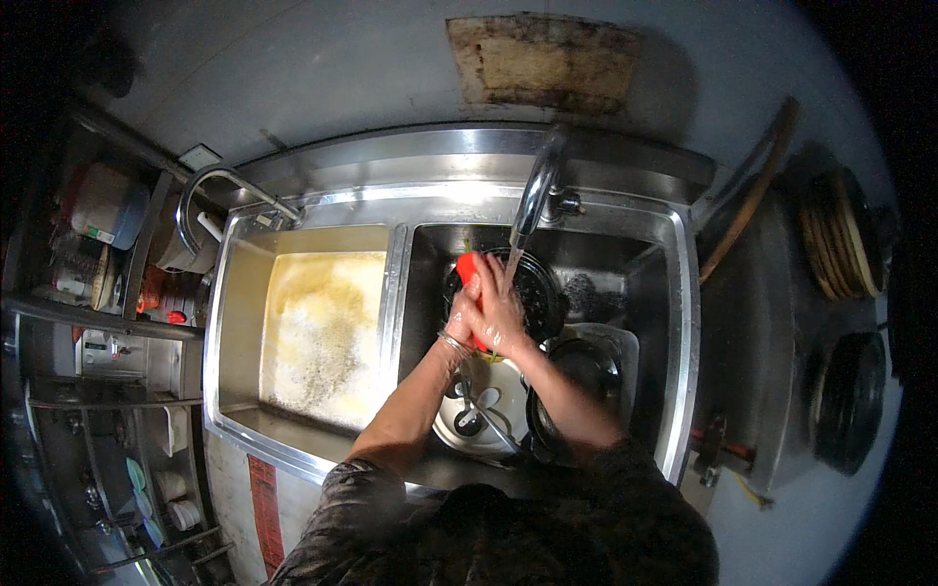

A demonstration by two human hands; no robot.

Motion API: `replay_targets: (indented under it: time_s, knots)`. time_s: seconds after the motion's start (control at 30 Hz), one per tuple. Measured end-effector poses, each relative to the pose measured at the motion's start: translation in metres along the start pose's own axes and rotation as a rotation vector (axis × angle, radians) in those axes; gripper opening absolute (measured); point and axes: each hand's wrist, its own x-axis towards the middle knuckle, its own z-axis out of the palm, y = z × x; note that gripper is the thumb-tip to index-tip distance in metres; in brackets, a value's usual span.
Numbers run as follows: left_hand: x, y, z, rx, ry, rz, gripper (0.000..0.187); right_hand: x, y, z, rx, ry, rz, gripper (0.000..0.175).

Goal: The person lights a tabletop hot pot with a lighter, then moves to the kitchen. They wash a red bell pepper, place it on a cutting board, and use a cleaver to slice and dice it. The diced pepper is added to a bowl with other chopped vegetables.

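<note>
A long red object (467,268) is pressed between my two hands over the right sink basin; what it is I cannot tell. My left hand (463,313) wraps it from the left, with a bracelet at the wrist. From the right, my right hand (503,315) lies along it with wet, extended fingers. Water from the chrome faucet (533,194) runs onto that hand. Below the hands is a black pan (538,300). Nearer me sits a white bowl (447,428) holding spoons or ladles (489,398). My hands hide most of the red object.
The left basin (242,329) holds foamy, yellowish water (322,329) beneath a second curved faucet (192,198). More dark cookware (590,362) and a clear plastic container (629,344) crowd the right basin. Shelves with containers (110,205) stand at left; round lids or pans (850,403) hang at right.
</note>
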Motion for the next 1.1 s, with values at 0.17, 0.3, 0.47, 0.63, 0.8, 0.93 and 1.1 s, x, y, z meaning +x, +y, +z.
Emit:
replay_targets:
  time_s: [0.17, 0.3, 0.47, 0.63, 0.8, 0.93, 1.1]
  knots:
    - [-0.001, -0.001, 0.015, -0.223, -0.097, -0.049, 0.063, 0.001, -0.008, -0.021, -0.221, -0.11, -0.046, 0.082]
    - [-0.012, -0.003, 0.054, -0.121, -0.117, -0.11, 0.066, 0.037, 0.034, -0.041, -0.123, 0.036, 0.123, 0.061]
    - [0.011, -0.012, 0.012, -0.637, -0.336, -0.101, 0.058, -0.04, -0.015, -0.031, -0.371, -0.077, -0.211, 0.077]
    - [-0.003, -0.021, 0.031, -0.398, -0.095, -0.184, 0.059, 0.02, 0.018, -0.063, -0.13, -0.103, 0.145, 0.059]
    - [0.0, 0.003, 0.045, -0.305, -0.294, -0.326, 0.063, 0.058, 0.12, -0.099, 0.322, 0.46, 0.605, 0.057]
    - [-0.029, 0.007, 0.024, -0.084, -0.038, -0.424, 0.064, 0.101, 0.112, -0.115, 0.468, 0.284, 0.793, 0.061]
    - [-0.08, -0.004, 0.015, -0.024, 0.138, -0.462, 0.06, 0.127, 0.202, -0.12, 0.667, 0.167, 0.825, 0.068]
